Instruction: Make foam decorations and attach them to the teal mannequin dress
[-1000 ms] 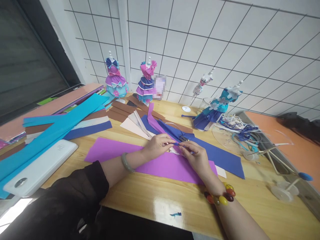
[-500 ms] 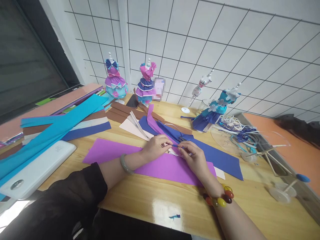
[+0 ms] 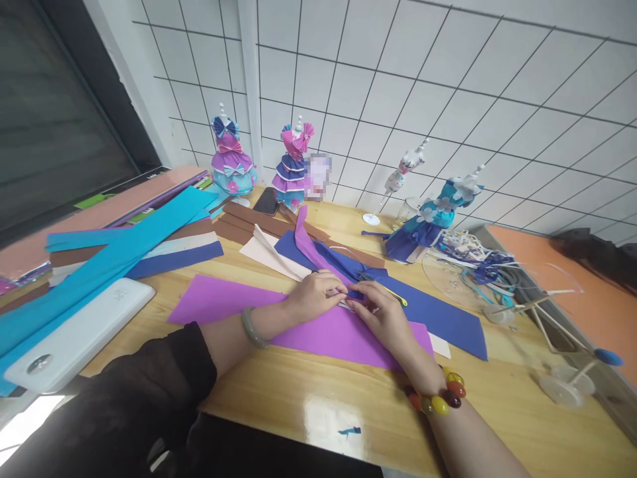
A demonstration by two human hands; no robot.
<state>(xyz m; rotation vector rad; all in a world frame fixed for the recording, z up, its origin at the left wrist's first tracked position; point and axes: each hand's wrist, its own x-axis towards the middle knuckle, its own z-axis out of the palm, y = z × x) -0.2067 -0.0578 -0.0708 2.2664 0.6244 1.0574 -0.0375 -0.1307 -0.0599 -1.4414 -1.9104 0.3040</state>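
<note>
Head camera shows the left hand (image 3: pixel 318 295) and the right hand (image 3: pixel 382 309) pinching a small pleated blue paper piece (image 3: pixel 355 294) between them, above the purple crepe-paper sheet (image 3: pixel 328 340), probably to prevent its folds from opening.

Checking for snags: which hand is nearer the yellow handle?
Right. The right hand is close beside the yellow handle, which shows just past its knuckles; the left hand is farther off, to the right hand's left, over the purple sheet.
</note>
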